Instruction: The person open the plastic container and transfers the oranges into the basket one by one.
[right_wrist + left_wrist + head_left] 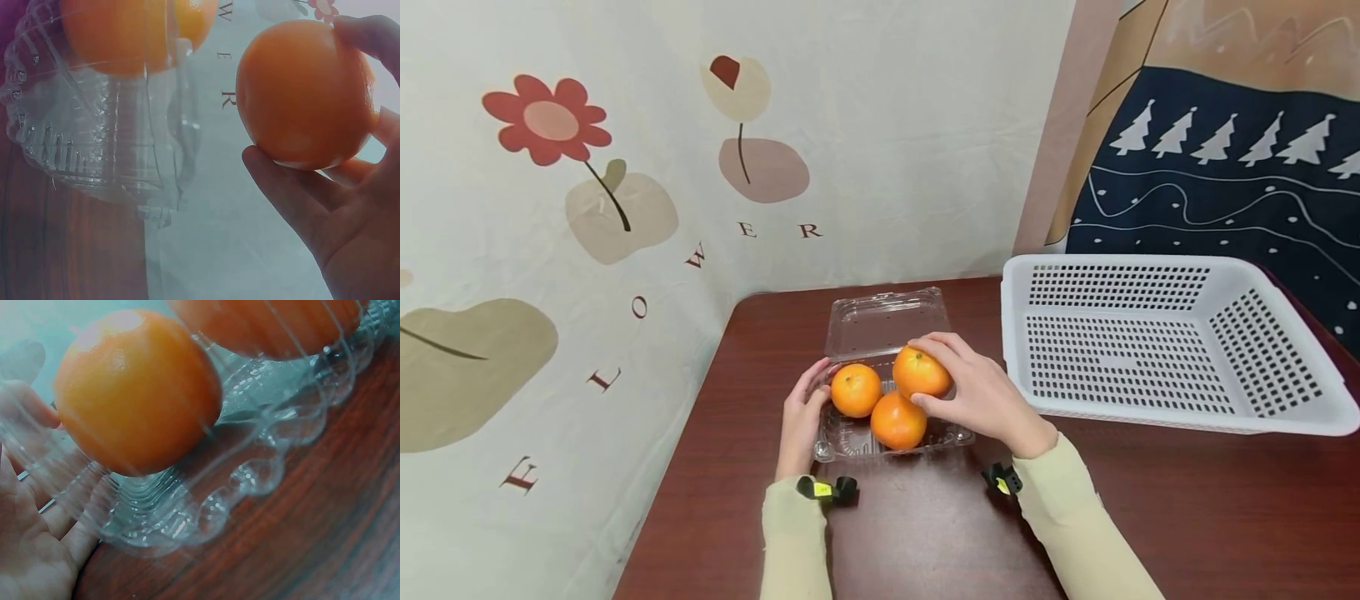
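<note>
My right hand (981,392) grips an orange (921,372) between thumb and fingers. It holds this orange above the right side of a clear plastic clamshell box (844,450). In the right wrist view, the held orange (303,94) is up beside the box wall. Two other oranges sit inside the box: one at the left (856,391), one at the front (898,421). My left hand (802,421) holds the box by its left side. Its palm and fingers (56,515) show against the clear wall in the left wrist view.
The box's clear lid (887,325) lies folded back toward the wall cloth. At the right stands a white perforated plastic basket (1120,362). The brown table (917,533) meets a patterned cloth (910,167) at the back and left.
</note>
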`<state>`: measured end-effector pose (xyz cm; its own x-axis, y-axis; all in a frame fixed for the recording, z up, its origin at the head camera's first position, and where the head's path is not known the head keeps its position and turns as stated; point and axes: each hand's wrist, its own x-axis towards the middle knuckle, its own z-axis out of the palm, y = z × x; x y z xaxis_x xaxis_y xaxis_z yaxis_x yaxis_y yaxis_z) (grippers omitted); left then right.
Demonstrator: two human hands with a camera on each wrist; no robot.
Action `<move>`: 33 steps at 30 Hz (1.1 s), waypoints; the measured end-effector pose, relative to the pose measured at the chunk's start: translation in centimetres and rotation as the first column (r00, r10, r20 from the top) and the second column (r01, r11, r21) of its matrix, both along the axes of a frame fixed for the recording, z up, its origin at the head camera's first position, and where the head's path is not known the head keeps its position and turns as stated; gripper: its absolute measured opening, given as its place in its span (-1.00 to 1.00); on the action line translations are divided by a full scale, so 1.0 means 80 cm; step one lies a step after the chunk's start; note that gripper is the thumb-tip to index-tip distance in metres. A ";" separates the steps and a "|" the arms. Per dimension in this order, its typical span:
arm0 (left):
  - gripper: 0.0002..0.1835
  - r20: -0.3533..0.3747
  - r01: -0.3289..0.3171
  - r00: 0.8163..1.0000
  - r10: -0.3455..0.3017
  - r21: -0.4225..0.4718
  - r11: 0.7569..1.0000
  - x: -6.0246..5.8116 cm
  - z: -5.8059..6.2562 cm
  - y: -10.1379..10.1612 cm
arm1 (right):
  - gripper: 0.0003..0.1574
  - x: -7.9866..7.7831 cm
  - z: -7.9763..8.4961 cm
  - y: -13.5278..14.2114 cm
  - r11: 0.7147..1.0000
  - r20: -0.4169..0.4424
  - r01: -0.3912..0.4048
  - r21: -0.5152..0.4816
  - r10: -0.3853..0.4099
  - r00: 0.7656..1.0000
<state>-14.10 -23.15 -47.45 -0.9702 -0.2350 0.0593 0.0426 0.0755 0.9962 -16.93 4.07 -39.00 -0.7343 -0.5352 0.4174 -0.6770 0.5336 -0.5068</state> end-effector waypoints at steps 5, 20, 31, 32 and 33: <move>-0.60 0.006 0.010 1.000 -0.010 0.015 1.000 0.001 0.004 0.001 | -0.25 0.001 0.003 0.004 1.000 0.016 0.010 -0.004 -0.010 1.000; -0.60 0.017 0.013 1.000 -0.013 0.026 1.000 0.001 0.003 -0.002 | -0.23 0.005 0.012 0.023 0.998 0.078 0.047 -0.037 -0.044 0.996; -0.58 0.018 0.017 1.000 -0.018 0.019 1.000 0.008 0.027 0.007 | -0.21 0.004 0.020 0.036 0.998 0.050 0.059 -0.016 -0.058 0.997; -0.58 0.018 0.016 1.000 -0.016 0.022 1.000 0.008 0.027 0.007 | -0.20 0.004 0.021 0.037 0.998 0.046 0.060 -0.018 -0.059 0.997; -0.58 0.020 0.015 1.000 -0.015 0.022 1.000 0.007 0.028 0.007 | -0.21 0.003 0.022 0.038 0.998 0.041 0.067 -0.015 -0.066 0.997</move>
<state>-13.50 -22.57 -45.23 -0.9745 -0.2214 0.0349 0.0236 0.0535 0.9983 -16.66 7.11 -37.20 -0.7847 -0.4779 0.3948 -0.6189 0.5684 -0.5421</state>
